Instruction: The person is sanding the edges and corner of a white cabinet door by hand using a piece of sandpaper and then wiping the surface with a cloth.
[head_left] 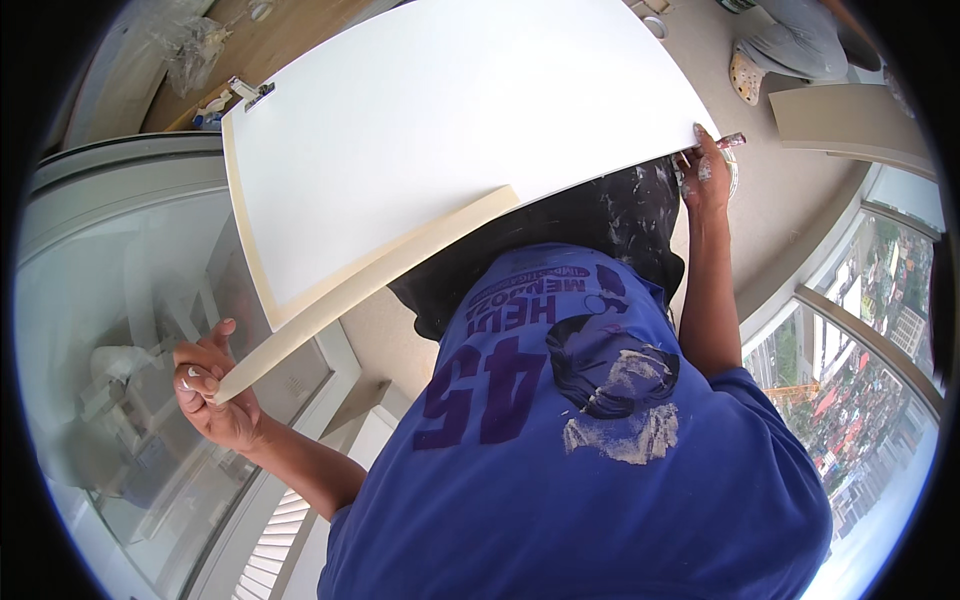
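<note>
A large white board (460, 120) slants across the space in front of me, with cream masking tape (236, 215) along its left edge. My left hand (215, 385) is closed in a pinch on the loose end of a long masking tape strip (330, 305). The strip runs up to the board's near edge, where its other end lies on the white face. At the board's right corner my right hand (706, 172) is closed on the edge, thumb on top. A red-stained handle (732, 141) sticks out beside these fingers; its other end is hidden.
A metal clip (258, 97) grips the board's far left corner. Glass panels (130, 320) stand at my left, and windows (850, 360) at my right. Beyond the board, a person's leg and clog (745, 75) show on the floor, near a curved beige piece (840, 118).
</note>
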